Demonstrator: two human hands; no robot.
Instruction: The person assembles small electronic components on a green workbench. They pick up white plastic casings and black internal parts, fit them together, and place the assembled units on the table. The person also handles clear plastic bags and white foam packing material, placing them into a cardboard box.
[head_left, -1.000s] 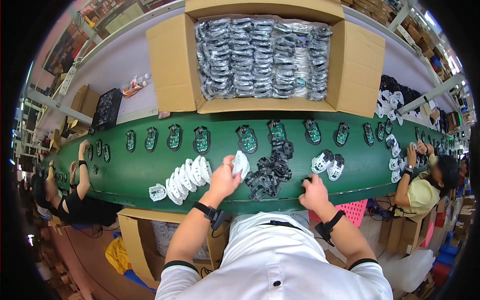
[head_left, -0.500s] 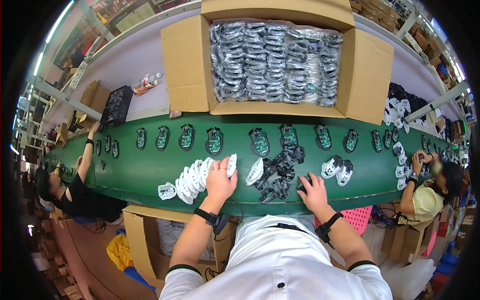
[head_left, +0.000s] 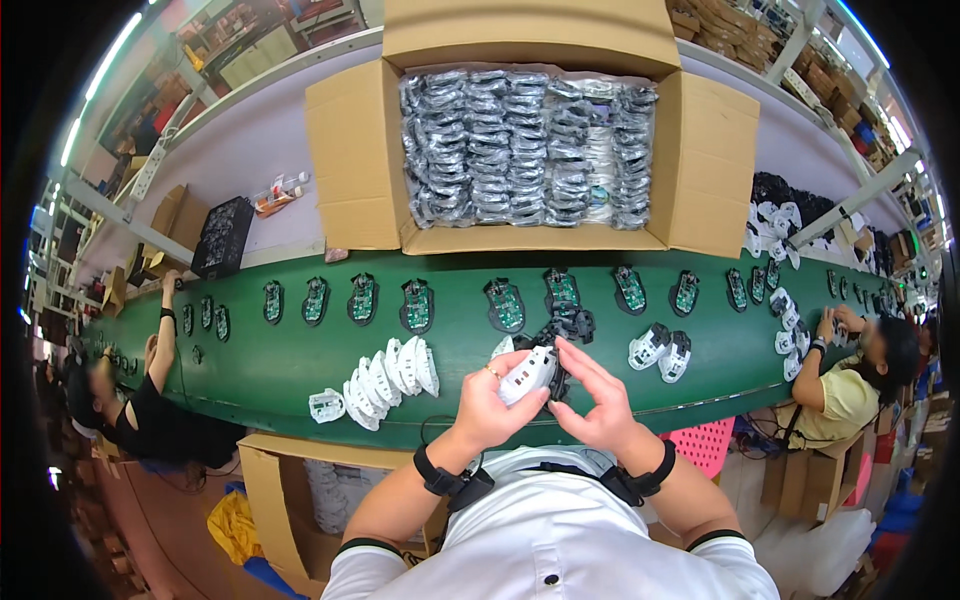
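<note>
In front of my body my two hands meet. Between the thumb and fingers of my left hand point(head_left: 486, 408) is a white computer-mouse shell point(head_left: 526, 377), its slotted side facing up. My right hand point(head_left: 600, 402) grips a black plastic mouse part point(head_left: 560, 380) against the shell's right side; my fingers cover much of it. Just beyond them lies a pile of black mouse parts point(head_left: 571, 325), partly hidden by my hands. To the left, a curved row of white shells point(head_left: 382, 378) lies on the green work surface point(head_left: 480, 352).
Mouse bases with green circuit boards point(head_left: 417, 306) line the far side. Two white-and-black shells point(head_left: 675, 357) lie to the right. An open carton point(head_left: 535, 240) of bagged items stands beyond. Co-workers sit at the left point(head_left: 160, 410) and right point(head_left: 850, 390); another carton point(head_left: 275, 500) is below the edge.
My left hand has brought a white shell rightward from the row. My right hand has lifted a black part from the pile, and the two pieces now meet in front of me.
</note>
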